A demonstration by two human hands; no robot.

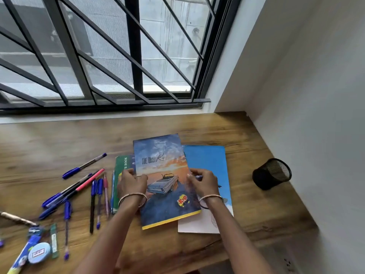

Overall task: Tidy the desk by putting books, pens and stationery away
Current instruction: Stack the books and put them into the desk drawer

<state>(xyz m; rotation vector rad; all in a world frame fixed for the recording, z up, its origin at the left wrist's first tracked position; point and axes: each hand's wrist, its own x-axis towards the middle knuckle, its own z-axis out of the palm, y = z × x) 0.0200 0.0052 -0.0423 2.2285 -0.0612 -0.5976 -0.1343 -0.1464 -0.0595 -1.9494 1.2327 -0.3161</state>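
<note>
**Both hands on the car notebook**

The notebook [166, 180] lies mid-bench, its long axis running away from the person and leaning a little left at the far end. Its cover shows a convertible under a sunset sky, with "THE QUIET" printed above and a red "Rio" badge near the yellow bottom edge. The left hand [131, 183] grips its left edge, thumb on the cover; the right hand [203, 183] pinches the right edge. It overlaps a green book [120, 169] reading "BOOK" on the left and a blue book [207, 165] on the right. Pens [79, 186] lie scattered further left on the bench [246, 204]. A black mesh cup [272, 174] lies tipped on its side near the right wall.
</note>
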